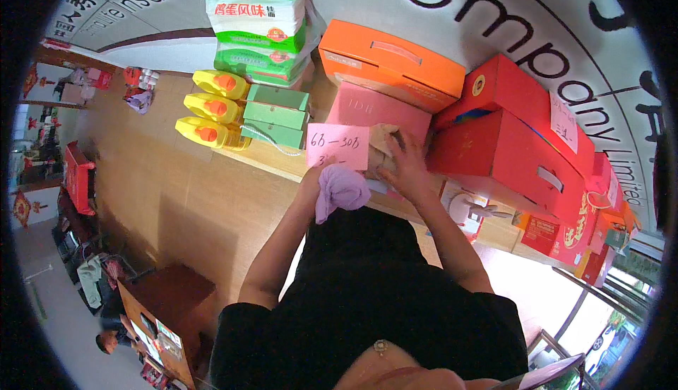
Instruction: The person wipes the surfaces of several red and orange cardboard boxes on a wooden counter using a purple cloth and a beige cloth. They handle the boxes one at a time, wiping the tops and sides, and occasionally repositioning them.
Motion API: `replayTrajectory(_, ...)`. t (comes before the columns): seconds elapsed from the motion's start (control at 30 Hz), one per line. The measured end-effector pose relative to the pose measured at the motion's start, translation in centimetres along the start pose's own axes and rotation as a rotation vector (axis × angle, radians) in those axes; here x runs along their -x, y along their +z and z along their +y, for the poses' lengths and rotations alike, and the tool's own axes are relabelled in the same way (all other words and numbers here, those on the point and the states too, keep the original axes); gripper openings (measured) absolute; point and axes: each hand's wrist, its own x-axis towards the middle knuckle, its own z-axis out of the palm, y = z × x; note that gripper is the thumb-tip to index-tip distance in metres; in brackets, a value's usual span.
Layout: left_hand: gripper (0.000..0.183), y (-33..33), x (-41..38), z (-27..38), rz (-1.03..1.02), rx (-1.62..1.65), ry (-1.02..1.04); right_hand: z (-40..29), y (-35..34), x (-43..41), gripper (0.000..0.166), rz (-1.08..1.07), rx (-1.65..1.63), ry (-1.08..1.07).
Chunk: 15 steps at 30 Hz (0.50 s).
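My left hand is at the near edge of the wooden counter, gripping a bunched lilac cloth just below a pink card with handwriting. The card partly hides its fingers. To its right, my right hand has its fingers spread and curved against a tan, crumpled-looking item; whether it grips this is unclear. Behind both hands lies a pink box. Left of the card are green boxes with a white rope handle.
Yellow bottles stand at the left, before green-and-white noodle packs. An orange carton stands behind the pink box. Large red boxes and a grey-pink rabbit-like figure are at right. A person is at a desk, far lower left.
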Motion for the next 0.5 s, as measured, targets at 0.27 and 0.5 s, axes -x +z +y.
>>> replayTrajectory(0.27, 0.032, -5.6, -0.5, -0.1, -0.051, -0.072, -0.026, 0.3, 0.5, -2.7, 0.058, 0.021, -0.006, -0.075)
replayTrajectory(0.5, 0.029, -4.7, 0.2, 2.4, -0.086, 0.25, -0.108, 0.5, -10.8, -14.0, 0.049, 0.44, 0.382, 0.215)
